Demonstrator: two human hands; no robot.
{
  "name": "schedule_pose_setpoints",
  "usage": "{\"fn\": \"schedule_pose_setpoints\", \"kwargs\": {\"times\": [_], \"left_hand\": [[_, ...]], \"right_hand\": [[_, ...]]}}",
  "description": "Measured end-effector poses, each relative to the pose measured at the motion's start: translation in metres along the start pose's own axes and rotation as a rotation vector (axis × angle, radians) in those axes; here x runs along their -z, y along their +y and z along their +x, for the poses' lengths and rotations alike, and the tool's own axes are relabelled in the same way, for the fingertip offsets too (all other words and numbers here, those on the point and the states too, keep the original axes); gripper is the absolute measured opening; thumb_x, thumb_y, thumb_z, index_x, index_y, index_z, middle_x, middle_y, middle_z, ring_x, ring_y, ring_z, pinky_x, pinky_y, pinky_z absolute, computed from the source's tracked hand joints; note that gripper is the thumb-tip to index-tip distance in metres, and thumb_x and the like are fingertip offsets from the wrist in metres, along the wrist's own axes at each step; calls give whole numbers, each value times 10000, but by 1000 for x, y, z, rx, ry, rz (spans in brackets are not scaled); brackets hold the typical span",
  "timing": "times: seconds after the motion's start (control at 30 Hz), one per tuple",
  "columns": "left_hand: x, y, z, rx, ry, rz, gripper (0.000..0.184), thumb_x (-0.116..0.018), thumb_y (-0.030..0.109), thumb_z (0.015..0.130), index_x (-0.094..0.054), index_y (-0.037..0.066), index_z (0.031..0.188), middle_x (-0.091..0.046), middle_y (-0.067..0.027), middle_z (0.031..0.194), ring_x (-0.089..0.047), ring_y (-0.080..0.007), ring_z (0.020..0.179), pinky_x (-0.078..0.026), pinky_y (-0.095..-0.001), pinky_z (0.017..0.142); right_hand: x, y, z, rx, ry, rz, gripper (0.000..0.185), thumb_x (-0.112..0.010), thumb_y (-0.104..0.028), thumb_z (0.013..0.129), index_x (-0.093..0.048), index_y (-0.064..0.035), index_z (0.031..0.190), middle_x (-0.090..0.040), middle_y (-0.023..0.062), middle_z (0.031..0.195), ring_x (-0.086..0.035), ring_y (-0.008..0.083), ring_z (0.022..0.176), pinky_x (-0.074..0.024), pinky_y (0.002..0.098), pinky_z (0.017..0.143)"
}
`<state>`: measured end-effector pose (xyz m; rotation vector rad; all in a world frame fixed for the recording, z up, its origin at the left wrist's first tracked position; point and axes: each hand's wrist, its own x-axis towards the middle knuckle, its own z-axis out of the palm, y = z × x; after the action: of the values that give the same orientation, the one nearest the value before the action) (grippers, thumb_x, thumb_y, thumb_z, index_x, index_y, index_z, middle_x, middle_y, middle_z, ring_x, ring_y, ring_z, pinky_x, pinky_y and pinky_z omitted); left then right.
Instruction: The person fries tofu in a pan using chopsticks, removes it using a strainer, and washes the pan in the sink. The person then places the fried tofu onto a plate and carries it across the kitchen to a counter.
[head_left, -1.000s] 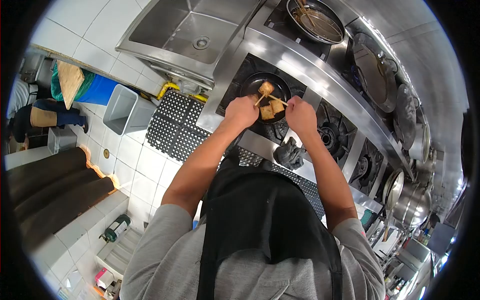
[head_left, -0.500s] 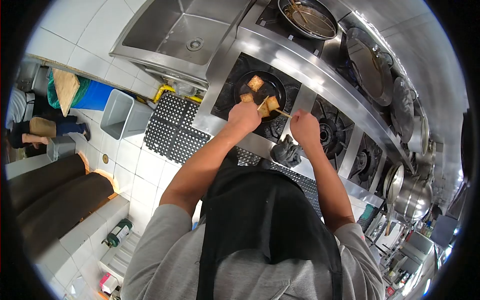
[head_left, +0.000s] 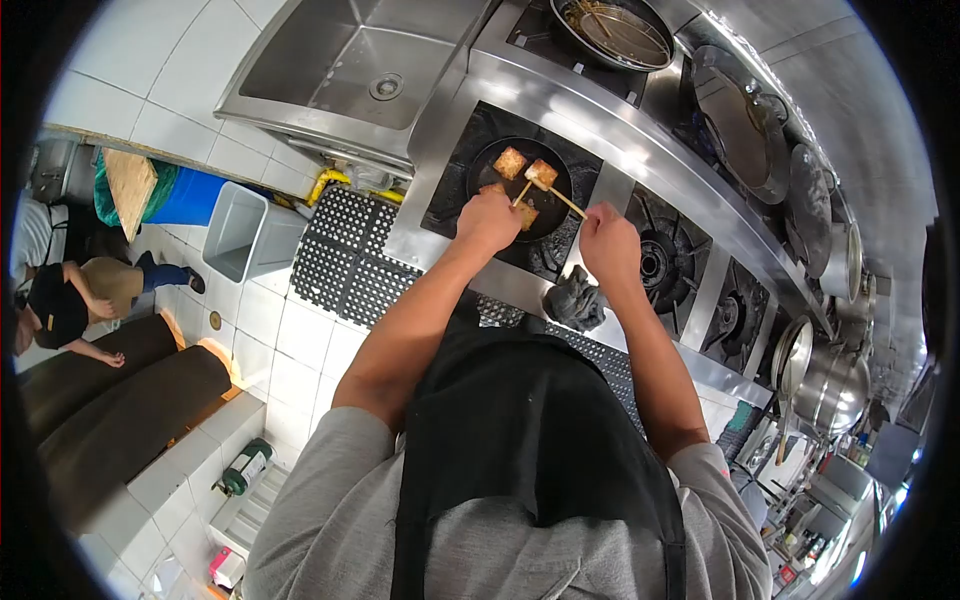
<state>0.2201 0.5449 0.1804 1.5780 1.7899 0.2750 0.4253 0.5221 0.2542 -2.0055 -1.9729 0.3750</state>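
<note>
A black frying pan (head_left: 482, 165) sits on a burner with several golden-brown square pieces of food (head_left: 510, 162) in it. My left hand (head_left: 489, 222) is closed over the pan's near left side, around a thin wooden stick (head_left: 523, 192) like a chopstick. One piece is partly hidden behind this hand. Right of the pan, my right hand (head_left: 610, 243) grips a second wooden stick (head_left: 568, 203). Both sticks point at a browned square (head_left: 542, 173) at the pan's far right; the right one's tip appears to touch it. Another square (head_left: 527, 215) lies nearer me.
A crumpled dark cloth (head_left: 574, 300) lies on the stove's front edge below my right hand. Bare burners (head_left: 655, 262) run to the right. A larger pan (head_left: 640, 45) stands behind, and a steel sink (head_left: 330, 95) is at upper left. Another person (head_left: 85, 300) is at far left.
The right-hand square has moved to the far side of the pan, away from the near piece. My right stick now angles farther up. The other person has come farther into view.
</note>
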Motion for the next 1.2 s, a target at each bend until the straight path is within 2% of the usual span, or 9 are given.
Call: {"fn": "schedule_pose_setpoints", "kwargs": {"times": [0.07,0.17,0.27,0.37,0.47,0.67,0.97,1.2], "left_hand": [[1,-2,0,26,21,45,291,-579,266,891,-759,40,927,-720,-230,965,-694,-426,929,-556,-501,867],[35,0,-27,15,2,92,298,-583,268,897,-756,28,928,-721,-234,952,-696,-429,925,-558,-503,867],[39,-8,-44,18,-45,142,293,-581,251,893,-753,16,921,-719,-241,934,-696,-431,919,-557,-508,861],[40,-4,-56,40,-109,147,315,-601,255,906,-733,-27,949,-725,-256,962,-708,-413,956,-569,-492,863],[36,-4,-66,36,-122,119,294,-587,235,901,-740,-14,939,-725,-254,958,-706,-418,954,-568,-495,863],[30,-16,-71,-28,34,60,272,-573,222,871,-746,13,885,-711,-246,908,-688,-442,903,-550,-528,842],[7,-9,-37,-2,-35,107,281,-572,225,883,-754,12,901,-719,-251,935,-701,-425,917,-561,-509,856],[23,3,-46,36,-42,152,294,-572,242,900,-756,14,913,-726,-244,956,-703,-422,939,-564,-502,870]], "right_hand": [[-4,6,8,55,6,40,158,-595,-176,897,-681,-45,919,-699,244,797,-691,442,774,-553,526,720],[4,5,7,28,-38,-10,161,-599,-176,893,-683,-43,925,-695,243,786,-688,442,768,-552,527,719],[22,-3,-7,23,-177,-14,174,-596,-185,890,-685,-43,937,-698,237,790,-688,439,761,-554,527,723],[19,-4,-21,129,-271,29,185,-587,-189,895,-678,-30,921,-694,241,786,-688,441,762,-555,530,727],[12,-11,-23,87,-262,-83,200,-577,-193,901,-668,-15,891,-687,262,790,-686,449,774,-552,539,741],[26,7,-20,63,-247,-70,214,-570,-203,914,-665,-12,897,-686,274,795,-684,461,770,-551,549,746],[23,-5,-14,31,-246,-157,227,-568,-210,914,-670,-7,909,-689,279,806,-690,459,796,-552,553,750],[22,-2,-13,33,-234,-168,233,-571,-214,915,-675,-6,906,-695,272,820,-691,459,796,-555,546,759]]}}
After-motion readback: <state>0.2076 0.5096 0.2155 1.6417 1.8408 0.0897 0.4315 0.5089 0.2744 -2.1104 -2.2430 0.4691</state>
